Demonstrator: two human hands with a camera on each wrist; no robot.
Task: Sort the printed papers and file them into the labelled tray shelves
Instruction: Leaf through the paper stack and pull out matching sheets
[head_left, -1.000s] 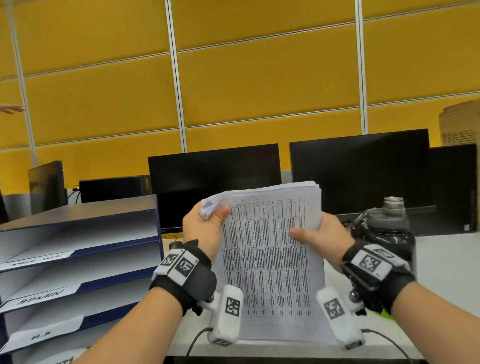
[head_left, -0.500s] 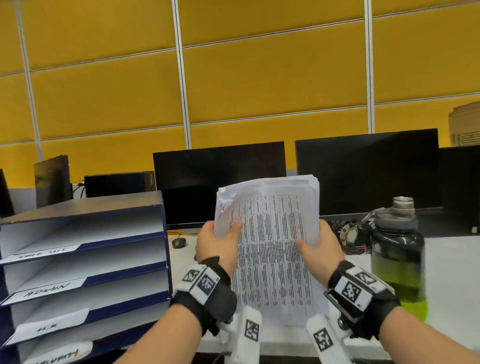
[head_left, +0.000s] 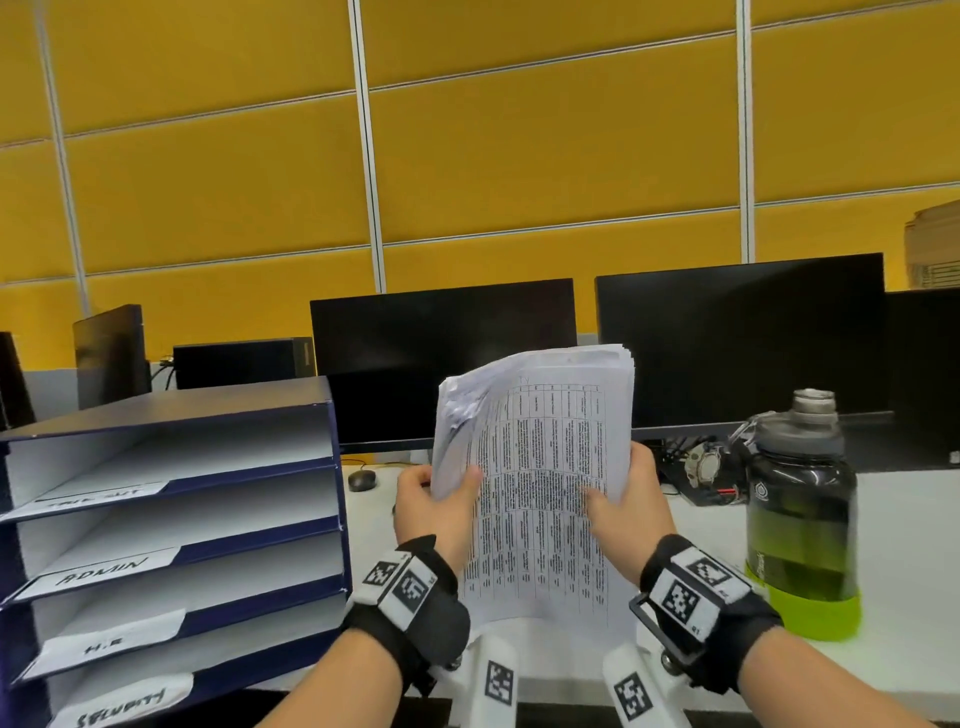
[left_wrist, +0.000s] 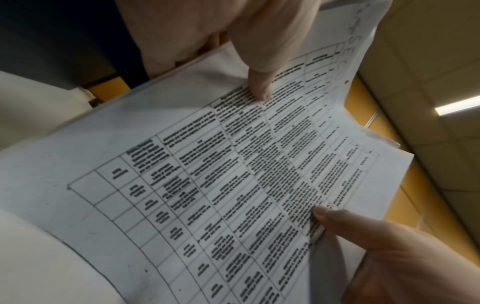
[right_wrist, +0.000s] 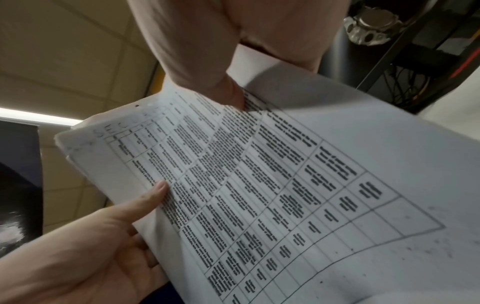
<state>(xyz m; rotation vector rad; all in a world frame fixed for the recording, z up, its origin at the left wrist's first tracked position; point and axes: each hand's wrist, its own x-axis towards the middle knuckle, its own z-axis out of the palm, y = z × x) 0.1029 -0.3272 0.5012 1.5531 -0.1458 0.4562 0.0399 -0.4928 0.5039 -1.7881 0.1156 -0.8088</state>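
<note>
Holding a stack of papers upright above the worktop, a person grips it with both hands. The left hand pinches the stack's left edge, thumb on the front page and fingers behind, where the upper left corner curls forward. The right hand clamps the right edge the same way, thumb pressed on the print. The front page carries a printed table of dense text in columns; faint handwriting runs along its top margin, too blurred to read fully.

Left of the papers, well apart from them, stands a blue tray shelf with four white shelves stacked one above another. Each shelf has a handwritten label at its front edge; one reads ADMIN, the one below it H.R, and the top and bottom labels are not legible.

Right of the papers stands a dark water bottle with a green base. Behind the papers two dark monitors face forward, with a mouse on the worktop near the shelf. A yellow panelled wall fills the background.
</note>
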